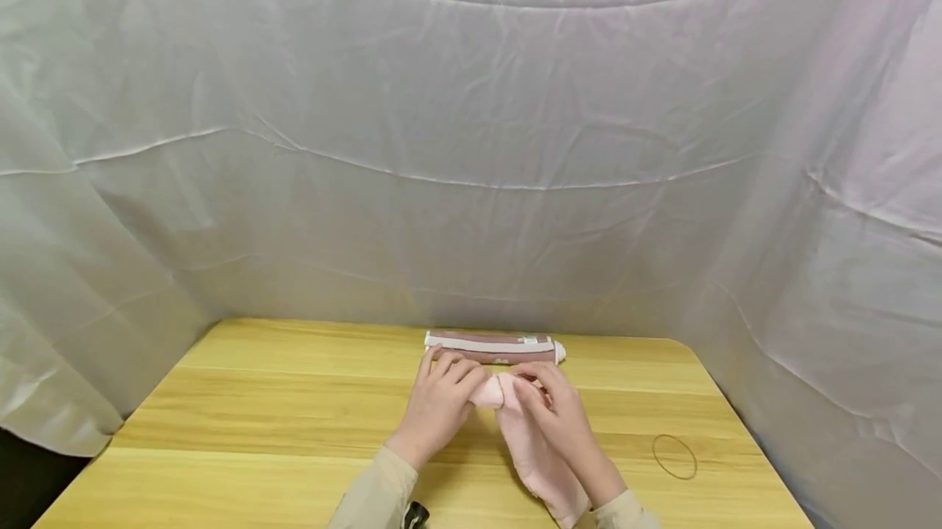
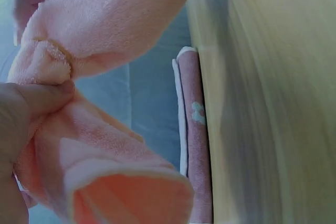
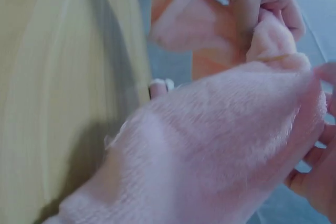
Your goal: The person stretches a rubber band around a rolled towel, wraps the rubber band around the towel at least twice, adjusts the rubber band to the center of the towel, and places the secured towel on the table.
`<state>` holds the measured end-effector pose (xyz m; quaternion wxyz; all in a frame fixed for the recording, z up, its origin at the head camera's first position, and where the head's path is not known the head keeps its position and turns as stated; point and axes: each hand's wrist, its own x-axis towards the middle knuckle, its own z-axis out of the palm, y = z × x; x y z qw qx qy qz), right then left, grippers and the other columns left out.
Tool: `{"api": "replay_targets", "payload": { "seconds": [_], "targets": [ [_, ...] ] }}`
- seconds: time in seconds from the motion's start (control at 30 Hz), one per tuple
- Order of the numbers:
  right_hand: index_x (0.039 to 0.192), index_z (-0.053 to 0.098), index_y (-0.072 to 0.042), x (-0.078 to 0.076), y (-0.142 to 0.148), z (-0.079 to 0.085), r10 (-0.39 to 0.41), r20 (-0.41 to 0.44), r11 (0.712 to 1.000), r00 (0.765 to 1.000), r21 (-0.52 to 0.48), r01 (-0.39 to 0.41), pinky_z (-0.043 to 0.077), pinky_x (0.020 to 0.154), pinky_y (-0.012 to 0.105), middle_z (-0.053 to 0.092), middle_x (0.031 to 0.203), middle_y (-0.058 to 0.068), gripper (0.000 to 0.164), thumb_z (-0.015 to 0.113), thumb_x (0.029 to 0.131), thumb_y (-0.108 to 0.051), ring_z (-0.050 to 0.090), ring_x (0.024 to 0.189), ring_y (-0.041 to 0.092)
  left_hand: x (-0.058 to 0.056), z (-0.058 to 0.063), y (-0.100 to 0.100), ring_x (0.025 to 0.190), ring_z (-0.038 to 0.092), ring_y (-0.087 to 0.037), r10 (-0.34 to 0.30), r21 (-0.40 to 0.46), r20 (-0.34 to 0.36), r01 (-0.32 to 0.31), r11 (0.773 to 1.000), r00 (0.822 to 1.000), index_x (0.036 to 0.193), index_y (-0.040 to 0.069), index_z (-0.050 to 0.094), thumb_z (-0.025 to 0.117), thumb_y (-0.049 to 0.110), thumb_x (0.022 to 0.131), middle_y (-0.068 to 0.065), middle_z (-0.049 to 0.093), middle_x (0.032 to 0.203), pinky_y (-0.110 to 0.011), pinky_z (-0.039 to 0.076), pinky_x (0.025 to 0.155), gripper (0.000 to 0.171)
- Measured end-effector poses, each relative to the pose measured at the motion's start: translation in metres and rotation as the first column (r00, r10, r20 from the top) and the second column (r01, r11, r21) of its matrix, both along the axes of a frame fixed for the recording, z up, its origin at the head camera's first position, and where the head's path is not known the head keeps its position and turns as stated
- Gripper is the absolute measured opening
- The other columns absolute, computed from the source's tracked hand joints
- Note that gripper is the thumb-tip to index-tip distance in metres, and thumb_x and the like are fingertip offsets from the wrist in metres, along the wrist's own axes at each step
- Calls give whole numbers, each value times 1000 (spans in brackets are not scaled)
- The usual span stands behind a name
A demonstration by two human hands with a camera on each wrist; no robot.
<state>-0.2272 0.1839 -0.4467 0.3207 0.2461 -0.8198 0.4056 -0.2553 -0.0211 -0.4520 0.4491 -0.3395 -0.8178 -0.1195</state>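
A fluffy pink towel (image 1: 533, 455) is held up above the table, gathered narrow by a thin brown rubber band (image 2: 60, 53). My left hand (image 1: 440, 402) pinches it beside the band, thumb pressed on the bunched cloth. Below that thumb the towel's shorter end (image 2: 121, 156) flares out in the left wrist view. My right hand (image 1: 553, 408) holds the towel on the band's other side, thumb and fingertips at the cloth. From there the longer part hangs toward the table's near edge. The towel partly hides the right fingers.
Behind the hands lies a rolled mauve towel (image 1: 493, 347) with white edging. A loose rubber band (image 1: 674, 457) rests on the wooden table (image 1: 280, 414) at the right. Some black object (image 1: 415, 515) shows by the left sleeve. Grey curtains (image 1: 471, 145) enclose the table.
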Motion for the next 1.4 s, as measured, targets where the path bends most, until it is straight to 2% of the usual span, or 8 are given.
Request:
{"api": "replay_targets", "payload": {
  "seconds": [0.23,0.43,0.57,0.67,0.83,1.0,1.17,1.4],
  "targets": [
    [99,71,-8,6,-4,8,66,137,991,988,-126,-48,51,67,20,68,92,6,17,68,86,1,57,83,3,-1,5,-1,95,61,-13,-80,-11,-83,80,997,993,91,24,67,85,12,62,11,69,94,-46,43,102,36],
    [89,72,-13,8,-4,10,18,189,993,982,-120,5,47,63,17,65,85,2,12,69,86,-2,51,76,-2,-1,6,-2,94,60,-13,-118,-30,-100,116,993,988,89,23,66,84,14,66,12,68,92,-44,45,98,31],
    [91,72,-11,6,-2,9,23,139,996,990,-83,-11,48,69,23,65,93,0,8,70,86,-6,55,85,4,1,7,-3,97,61,-14,-161,-35,-56,159,987,985,89,23,66,82,10,65,12,69,93,-43,47,95,32],
    [100,72,-9,4,1,8,118,88,992,989,-43,-115,51,81,27,68,105,3,15,68,87,-3,59,100,13,2,9,-3,100,62,-14,-194,-40,-7,193,980,981,92,23,66,82,9,65,11,70,97,-43,48,97,34],
    [99,73,-11,3,7,7,290,73,957,954,-18,-290,50,93,24,71,105,6,23,66,85,5,62,104,19,5,11,-3,99,64,-14,-214,-34,51,216,976,975,92,22,64,81,5,65,10,72,96,-44,46,101,36],
    [90,67,-20,2,9,7,248,14,963,969,109,-248,48,90,26,69,102,-2,28,63,81,6,59,100,13,8,10,-1,93,63,-13,-221,-39,74,224,974,973,89,22,62,78,0,61,10,73,92,-45,44,104,39],
    [78,56,-21,1,10,8,236,-11,948,972,224,-228,43,82,28,60,96,-8,24,55,70,2,49,96,8,8,9,1,91,64,-12,-237,-42,74,241,970,969,88,22,62,76,0,59,10,73,91,-46,43,105,40],
    [74,48,-17,-3,18,3,243,-11,943,970,237,-234,40,79,28,56,91,-4,20,51,71,3,44,93,9,4,12,-5,84,64,-12,-226,76,103,218,973,969,90,18,63,75,0,61,7,70,85,-46,46,99,36]
  ]
}}
